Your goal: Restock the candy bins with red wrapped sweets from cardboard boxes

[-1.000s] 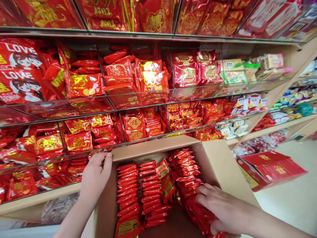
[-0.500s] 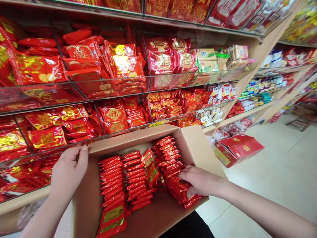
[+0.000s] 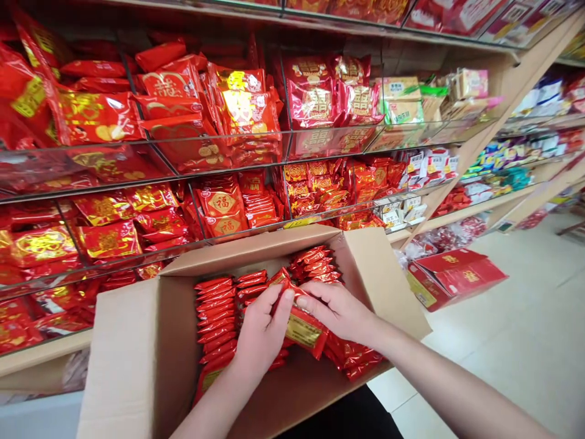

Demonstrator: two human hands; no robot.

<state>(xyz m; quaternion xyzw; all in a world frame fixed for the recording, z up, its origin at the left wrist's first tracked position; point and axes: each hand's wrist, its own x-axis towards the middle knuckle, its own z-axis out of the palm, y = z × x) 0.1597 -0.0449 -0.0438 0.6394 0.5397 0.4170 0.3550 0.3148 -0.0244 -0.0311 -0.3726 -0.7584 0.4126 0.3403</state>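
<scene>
In the head view, a red snack packet (image 3: 304, 329) with a gold label hangs tilted over the open cardboard box (image 3: 123, 360). My left hand (image 3: 262, 329) pinches its upper left edge between thumb and fingers. On the other edge, my right hand (image 3: 342, 311) grips it with the thumb close to the left thumb. Below them, similar red packets stand stacked in rows (image 3: 217, 320) along the box's left side, and a further pile (image 3: 354, 356) lies on the right. My hands and the held packet cover part of the middle rows.
Shelves with clear fronts (image 3: 219, 238) hold many red and gold packets just behind the box. A red carton (image 3: 457, 277) sits on the pale tiled floor (image 3: 475, 329) at the right. The box's right flap (image 3: 386, 280) sticks outward.
My left hand has left the box's far left corner and come to the middle. My right hand has moved left from the right-hand pile, and both now hold a packet.
</scene>
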